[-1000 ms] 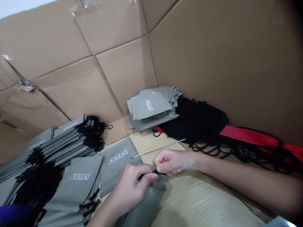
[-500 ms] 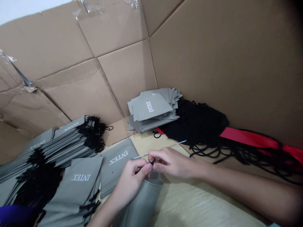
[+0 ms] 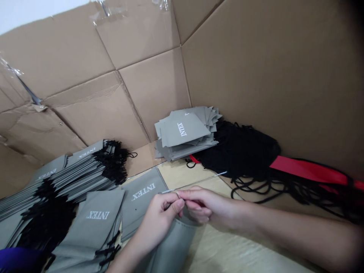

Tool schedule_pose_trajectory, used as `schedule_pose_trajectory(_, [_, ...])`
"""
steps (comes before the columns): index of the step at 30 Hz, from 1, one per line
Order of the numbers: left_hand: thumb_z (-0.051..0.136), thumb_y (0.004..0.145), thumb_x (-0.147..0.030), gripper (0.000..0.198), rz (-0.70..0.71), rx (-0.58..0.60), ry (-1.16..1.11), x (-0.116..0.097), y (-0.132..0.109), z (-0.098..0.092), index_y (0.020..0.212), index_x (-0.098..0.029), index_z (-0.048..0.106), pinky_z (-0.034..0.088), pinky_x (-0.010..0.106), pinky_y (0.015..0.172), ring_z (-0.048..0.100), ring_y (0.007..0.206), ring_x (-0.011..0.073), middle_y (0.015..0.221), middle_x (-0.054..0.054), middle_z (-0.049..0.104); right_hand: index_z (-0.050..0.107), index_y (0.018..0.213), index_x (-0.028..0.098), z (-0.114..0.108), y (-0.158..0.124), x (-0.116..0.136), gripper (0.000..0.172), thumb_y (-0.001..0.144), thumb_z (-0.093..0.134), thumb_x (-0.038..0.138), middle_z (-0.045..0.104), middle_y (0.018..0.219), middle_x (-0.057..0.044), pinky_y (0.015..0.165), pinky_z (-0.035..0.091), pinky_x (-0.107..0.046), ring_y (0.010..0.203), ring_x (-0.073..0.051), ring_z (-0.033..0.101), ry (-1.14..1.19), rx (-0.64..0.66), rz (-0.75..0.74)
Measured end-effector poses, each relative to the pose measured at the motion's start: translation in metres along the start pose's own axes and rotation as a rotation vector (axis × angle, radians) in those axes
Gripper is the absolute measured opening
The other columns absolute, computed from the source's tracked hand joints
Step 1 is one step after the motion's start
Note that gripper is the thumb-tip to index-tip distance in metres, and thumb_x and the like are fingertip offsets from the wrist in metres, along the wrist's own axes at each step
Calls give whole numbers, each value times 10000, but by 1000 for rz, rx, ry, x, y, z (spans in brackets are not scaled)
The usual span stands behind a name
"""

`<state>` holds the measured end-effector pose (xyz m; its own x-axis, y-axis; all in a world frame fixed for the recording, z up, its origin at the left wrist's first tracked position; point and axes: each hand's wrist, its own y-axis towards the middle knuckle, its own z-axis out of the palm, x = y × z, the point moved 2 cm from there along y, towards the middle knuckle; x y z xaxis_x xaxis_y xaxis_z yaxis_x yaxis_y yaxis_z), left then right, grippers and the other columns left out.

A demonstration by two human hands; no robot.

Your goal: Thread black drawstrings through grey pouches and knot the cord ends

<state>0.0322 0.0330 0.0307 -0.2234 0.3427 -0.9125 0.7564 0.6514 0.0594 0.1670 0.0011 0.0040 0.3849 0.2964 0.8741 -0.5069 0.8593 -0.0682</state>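
A grey drawstring pouch hangs below my hands with its stitched top edge toward them. My left hand is closed in a pinch at the pouch's top corner, thumb over the bent forefinger. Against it, my right hand is also closed, thumb and forefinger tips meeting the left fingertips. The black cord between them is almost wholly hidden by the fingers now. Just behind the hands lies a flat grey pouch printed INTEX. A thin rod with a white tip lies on the table beyond my right hand.
Finished-looking pouches with black cord ends are stacked at left, with another pile nearer. Loose grey pouches are heaped at the back beside black cords tied with red ribbon. Cardboard walls enclose the table.
My right hand has turned and its fingers have curled in, its fingertips now against the left ones. The black cord seen between the hands before is now covered. The view has shifted slightly.
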Motion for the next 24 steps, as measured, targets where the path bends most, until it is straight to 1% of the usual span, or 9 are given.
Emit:
schedule_pose_trajectory(3, [443,838,-466,415,0,-14,-13,1,1,0,581,-144,488,241,236,513,324,528,108,529,-33,360,309,441,195,6,-3,-4,440,847,436,306,225,283,106,347,113,-200,297,-51,104,307,-25,131])
schedule_pose_trajectory(6, [436,837,-460,413,-7,-47,-3,1,1,2,564,-152,473,240,240,510,325,524,111,514,-36,347,266,441,198,13,-8,-5,427,842,401,255,202,272,104,346,117,-193,300,-52,84,508,-118,167])
schedule_pose_trajectory(8, [433,834,-451,407,-17,-62,9,-1,0,4,557,-155,468,249,242,508,340,518,115,508,-33,358,255,453,199,17,-12,-5,409,822,426,245,185,275,110,350,122,-190,311,-49,57,591,-176,134])
schedule_pose_trajectory(11, [431,836,-422,387,-22,-70,42,-7,1,5,555,-158,466,254,239,501,348,509,113,504,-31,379,266,473,199,21,-18,-1,391,743,547,230,184,300,123,372,154,-190,345,-43,44,625,-238,17])
schedule_pose_trajectory(13, [432,842,-389,365,-16,-66,43,-12,1,6,561,-158,467,256,232,500,346,512,108,511,-32,389,277,479,198,22,-21,2,402,692,616,230,188,313,127,390,170,-195,361,-41,52,615,-260,-31])
schedule_pose_trajectory(17, [435,848,-369,348,-37,-40,4,-15,3,5,576,-156,476,259,223,512,346,530,104,529,-37,387,257,462,203,14,-20,4,446,669,643,291,166,307,129,395,155,-213,352,-39,64,537,-259,-7])
schedule_pose_trajectory(19, [429,850,-402,375,-62,-26,-30,-14,4,2,573,-156,485,248,225,511,331,524,103,521,-43,362,264,451,204,8,-17,5,452,678,632,337,168,295,124,397,145,-227,341,-39,79,392,-237,13])
schedule_pose_trajectory(21, [422,853,-426,400,-82,3,-67,-14,4,-2,573,-153,504,229,227,505,299,515,102,510,-50,326,309,459,199,2,-13,7,432,713,611,374,205,302,112,416,150,-241,347,-46,118,193,-233,12])
schedule_pose_trajectory(24, [417,861,-412,402,-68,14,-91,-19,3,-13,593,-142,549,225,226,524,299,538,105,523,-46,336,346,483,202,0,-10,10,425,762,555,445,237,337,96,439,164,-256,375,-68,155,-3,-263,-27])
